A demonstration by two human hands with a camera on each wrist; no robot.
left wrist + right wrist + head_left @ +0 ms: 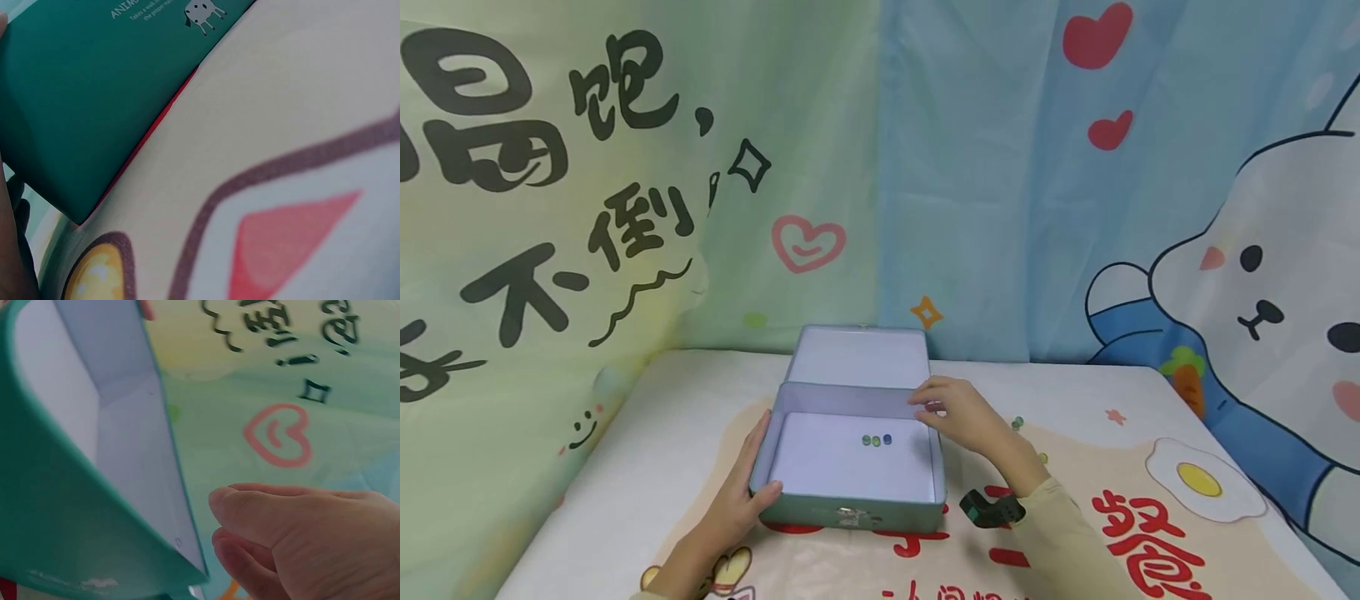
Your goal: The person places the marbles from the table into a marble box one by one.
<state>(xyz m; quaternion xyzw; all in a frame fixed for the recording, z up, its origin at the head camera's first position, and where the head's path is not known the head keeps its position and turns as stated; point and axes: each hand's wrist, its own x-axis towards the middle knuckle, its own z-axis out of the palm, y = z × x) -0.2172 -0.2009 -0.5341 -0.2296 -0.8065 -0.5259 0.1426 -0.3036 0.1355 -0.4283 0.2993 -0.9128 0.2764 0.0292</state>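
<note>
An open metal box, green outside and pale inside [850,475], stands with its lid [859,357] tipped back. On its floor lie two green beads [871,441] and a blue bead [887,439], side by side. My left hand [737,492] rests along the box's left wall, thumb at the front corner; the left wrist view shows the green outer wall [81,106]. Over the right rim is my right hand [958,412], fingers loosely bent. In the right wrist view this hand [312,540] is beside the box [94,506], with nothing visible between its fingertips.
To the right of the box, partly beside my right forearm, lie a green bead [1017,423] and a yellow-green bead [1043,457]. A dark band [992,509] is on my right wrist. The printed cloth [1075,392] covers the table, with a printed curtain [955,183] behind.
</note>
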